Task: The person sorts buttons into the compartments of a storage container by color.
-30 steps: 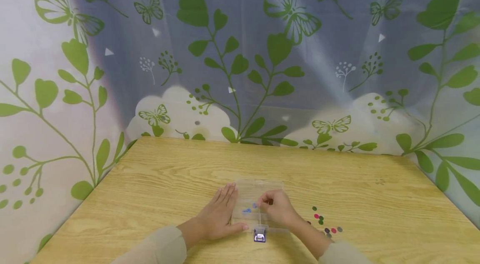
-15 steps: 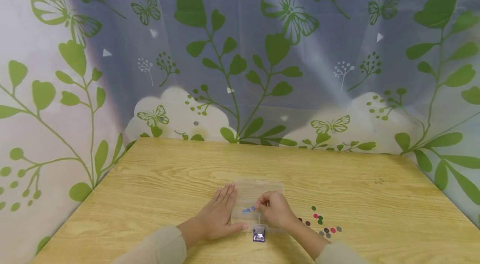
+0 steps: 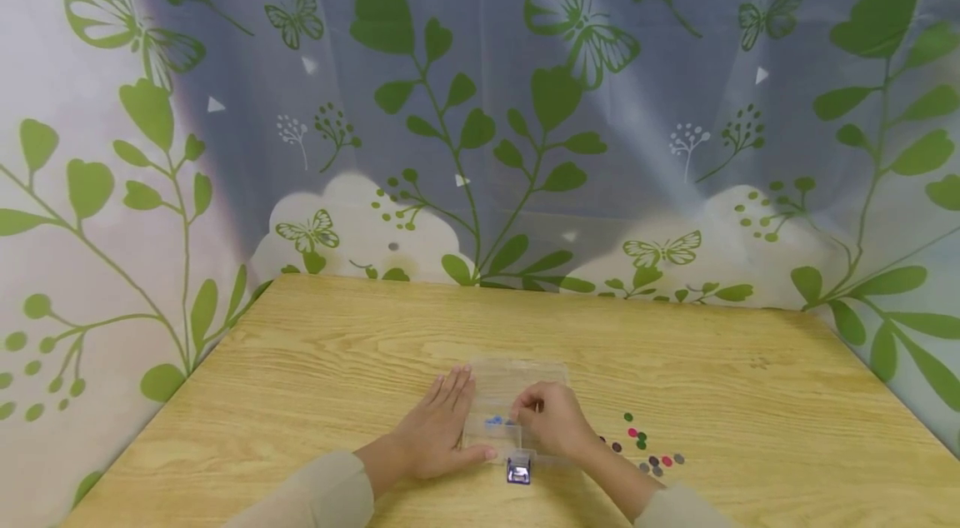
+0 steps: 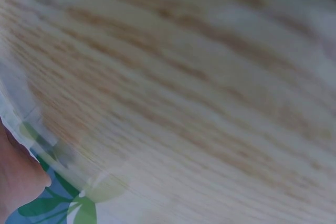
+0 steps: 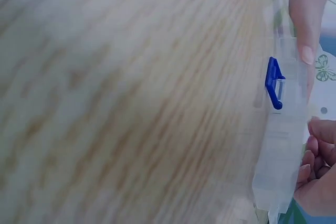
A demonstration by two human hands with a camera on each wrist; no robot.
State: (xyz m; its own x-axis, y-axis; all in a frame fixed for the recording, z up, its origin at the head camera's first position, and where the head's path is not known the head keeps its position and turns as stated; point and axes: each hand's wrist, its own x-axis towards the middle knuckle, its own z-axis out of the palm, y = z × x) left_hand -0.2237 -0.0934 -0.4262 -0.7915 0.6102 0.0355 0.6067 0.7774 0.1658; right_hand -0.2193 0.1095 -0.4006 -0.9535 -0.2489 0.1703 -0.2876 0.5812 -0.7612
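Note:
A clear plastic box (image 3: 517,370) with compartments stands on the table, its lid raised toward the back. Several small blue discs (image 3: 493,420) lie in a compartment. My left hand (image 3: 438,432) lies flat along the box's left side with straight fingers, its thumb at the front. My right hand (image 3: 553,420) hangs over the box with curled fingers, thumb and fingertips close together. One blue disc (image 3: 509,423) shows just below those fingertips; whether they pinch it I cannot tell. In the right wrist view, the box (image 5: 281,150) is seen from the side beside the curled fingers (image 5: 314,145).
A purple-blue latch (image 3: 519,470) sticks out at the box's front. Right of my right forearm lie several loose discs: green (image 3: 628,417), pink (image 3: 633,433), dark (image 3: 654,460) and grey (image 3: 679,459). A leaf-printed curtain (image 3: 480,95) hangs behind the wood-grain table (image 3: 337,328).
The blue disc at my right fingertips has come down beside the other blue discs. My right hand has shifted slightly left and toward me. My left hand stays in place.

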